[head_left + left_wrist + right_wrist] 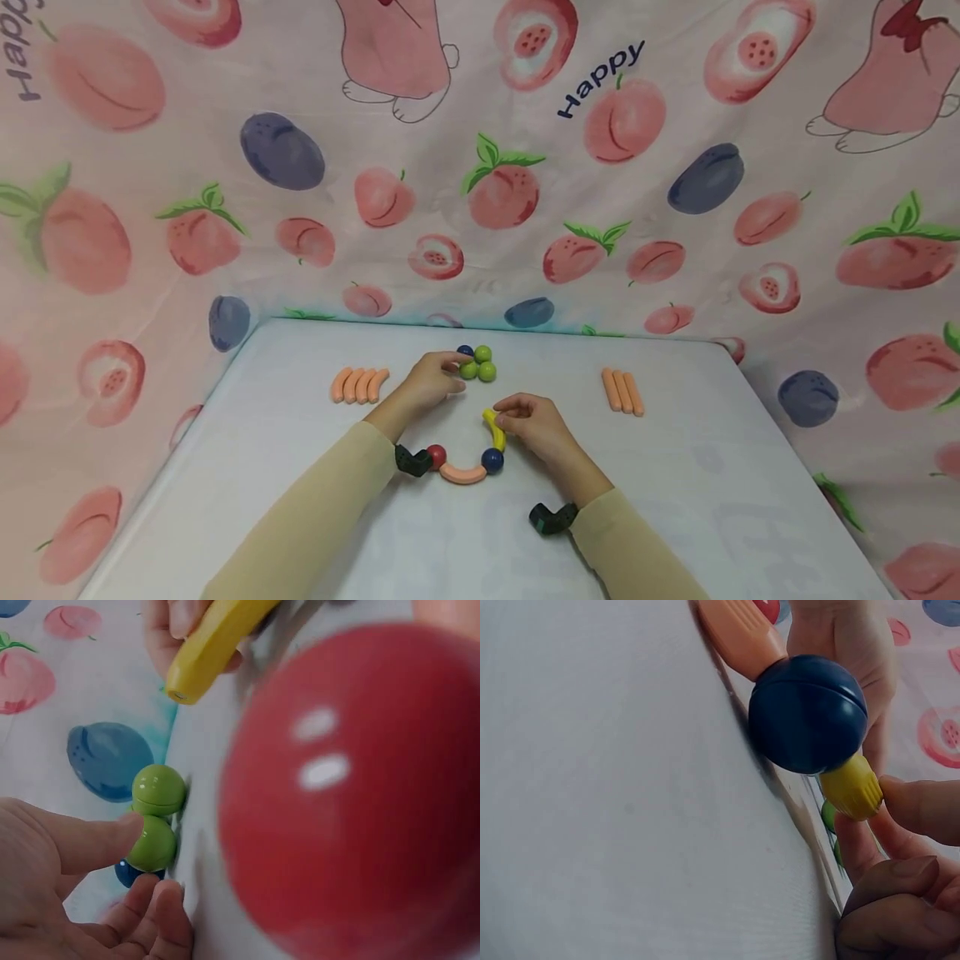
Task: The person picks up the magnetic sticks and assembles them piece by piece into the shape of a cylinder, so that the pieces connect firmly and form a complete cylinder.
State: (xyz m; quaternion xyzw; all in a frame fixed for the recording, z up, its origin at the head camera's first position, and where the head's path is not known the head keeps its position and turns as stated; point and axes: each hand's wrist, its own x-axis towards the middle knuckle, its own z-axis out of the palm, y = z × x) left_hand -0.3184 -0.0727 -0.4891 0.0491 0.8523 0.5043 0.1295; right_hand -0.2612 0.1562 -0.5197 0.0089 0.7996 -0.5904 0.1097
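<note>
Your right hand [536, 423] pinches the yellow curved piece [498, 437] near its upper end, between thumb and fingers, while its lower end meets a dark blue ball [492, 460] on the desk [690, 483]. From that ball an orange curved piece [462, 474] bows across to a red ball [437, 455], so you have an arc lying between your forearms, open toward the far side. Your left hand [433, 379] grasps nothing: its thumb and fingers are spread beside three green balls [487, 372] and a second blue ball [465, 351], clustered beyond the arc; whether a fingertip touches them, you can't tell. Those fingers partly cover that blue ball, and the black wrist camera [412, 461] on your left arm sits right by the red ball, overlapping its edge in the head view. Off to your left lie four bent orange pieces [363, 386] side by side; well over to your right, three straight orange pieces [623, 392] lie together. A fruit-printed cloth [375, 142] rises behind the desk.
</note>
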